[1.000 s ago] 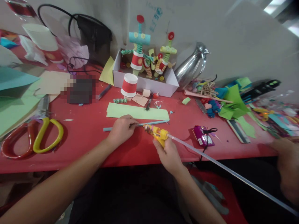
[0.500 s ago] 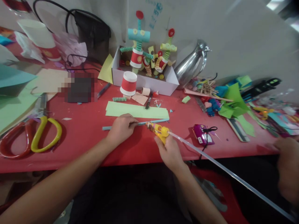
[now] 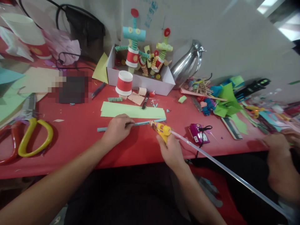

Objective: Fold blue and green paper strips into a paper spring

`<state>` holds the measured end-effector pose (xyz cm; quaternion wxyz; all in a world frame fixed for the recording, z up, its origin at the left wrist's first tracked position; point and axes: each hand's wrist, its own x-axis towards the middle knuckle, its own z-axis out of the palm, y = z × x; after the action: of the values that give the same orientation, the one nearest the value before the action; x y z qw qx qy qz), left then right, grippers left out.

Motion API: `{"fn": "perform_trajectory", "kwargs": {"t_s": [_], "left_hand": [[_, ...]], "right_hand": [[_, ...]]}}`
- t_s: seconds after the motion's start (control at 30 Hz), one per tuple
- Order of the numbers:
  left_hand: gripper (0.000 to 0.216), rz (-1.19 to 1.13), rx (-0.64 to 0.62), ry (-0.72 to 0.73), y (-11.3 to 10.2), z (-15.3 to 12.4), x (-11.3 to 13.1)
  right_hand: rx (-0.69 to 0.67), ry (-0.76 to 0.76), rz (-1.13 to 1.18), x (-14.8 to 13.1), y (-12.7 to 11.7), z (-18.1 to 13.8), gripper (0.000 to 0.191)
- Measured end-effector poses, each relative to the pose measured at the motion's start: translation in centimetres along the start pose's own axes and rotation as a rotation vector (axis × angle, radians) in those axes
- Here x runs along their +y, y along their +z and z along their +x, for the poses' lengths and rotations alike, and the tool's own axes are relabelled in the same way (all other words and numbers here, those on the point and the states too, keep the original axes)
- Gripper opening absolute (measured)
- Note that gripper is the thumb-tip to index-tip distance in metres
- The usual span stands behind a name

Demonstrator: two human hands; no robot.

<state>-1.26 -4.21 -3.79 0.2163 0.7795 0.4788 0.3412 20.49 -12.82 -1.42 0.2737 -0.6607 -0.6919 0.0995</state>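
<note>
My left hand [image 3: 118, 129] pinches a narrow blue paper strip [image 3: 142, 123] close to the table's front half. One end of the strip sticks out left of my knuckles, the other runs right. A yellow hot glue gun [image 3: 163, 129] is gripped in my right hand [image 3: 172, 150]. Its nozzle is at the strip; whether it touches cannot be told. From its back a long clear glue stick [image 3: 225, 168] slants down to the lower right. Just behind the strip lie light green paper strips [image 3: 131, 110].
A white box [image 3: 140, 80] with paper-cup figures stands at the back, beside a steel jug [image 3: 187, 65]. Large scissors [image 3: 35, 137] lie left, a purple device [image 3: 198, 133] right. A red-banded paper cup [image 3: 124, 83] stands upside down. Another person's arm [image 3: 278, 156] rests at far right.
The view has shifted slightly, so the table's things appear further left. The glue gun's nozzle has changed little against the strip. At far right, the other person's hands have moved.
</note>
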Motion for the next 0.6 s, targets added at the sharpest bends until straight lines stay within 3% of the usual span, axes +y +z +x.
{"fn": "perform_trajectory", "kwargs": {"t_s": [0.17,0.33,0.6], "left_hand": [[0.018,0.005,0.011,0.017,0.0,0.0,0.0],[0.017,-0.002,0.013,0.018,0.0,0.0,0.0],[0.017,0.010,0.008,0.029,0.0,0.1,0.0]], "right_hand": [[-0.080,-0.046,0.070,-1.3,0.5,-0.3,0.028],[-0.012,0.008,0.017,-0.9,0.2,-0.1,0.027],[-0.053,0.003,0.048,-1.1,0.2,-0.3,0.030]]}}
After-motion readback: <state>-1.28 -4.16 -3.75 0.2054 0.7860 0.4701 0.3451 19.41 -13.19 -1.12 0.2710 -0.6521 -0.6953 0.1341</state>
